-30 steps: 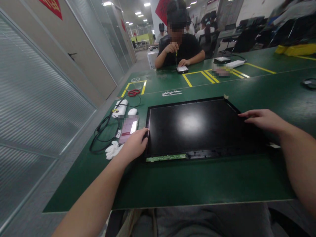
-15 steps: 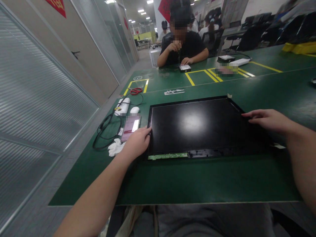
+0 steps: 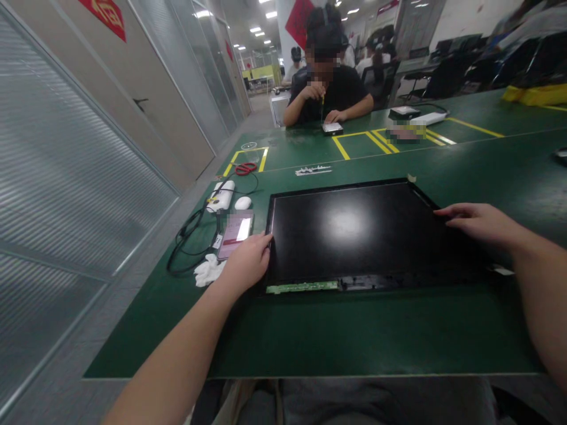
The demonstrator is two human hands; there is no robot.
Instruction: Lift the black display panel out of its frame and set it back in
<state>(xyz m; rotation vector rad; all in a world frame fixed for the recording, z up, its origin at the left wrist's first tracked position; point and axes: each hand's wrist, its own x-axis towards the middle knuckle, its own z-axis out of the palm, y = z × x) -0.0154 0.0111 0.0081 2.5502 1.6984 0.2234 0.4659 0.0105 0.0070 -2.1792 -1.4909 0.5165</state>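
A large black display panel point(image 3: 354, 236) lies face up on the green table, a bright reflection on its screen. Along its near edge, at the left, runs a narrow green circuit board point(image 3: 302, 287). My left hand point(image 3: 248, 257) grips the panel's left edge, thumb on top and the other fingers mostly hidden. At the right edge, my right hand point(image 3: 481, 223) holds the frame between its fingers and thumb. Left of the panel lie a phone point(image 3: 235, 231), a crumpled white cloth or glove point(image 3: 208, 271) and a white mouse-shaped object point(image 3: 243, 203).
Black cables point(image 3: 181, 242) loop around a white power strip point(image 3: 221, 196) at the left. Red-handled scissors point(image 3: 245, 169) and a clear cup point(image 3: 250, 154) stand beyond. Thin white strips point(image 3: 312, 170) lie behind the panel. Across the table point(image 3: 354, 336), a person point(image 3: 328, 94) works over a small boxy device point(image 3: 332, 128).
The whole view has shifted slightly downward in the picture, as the camera tilted up a little. Both hands keep their places on the panel's edges.
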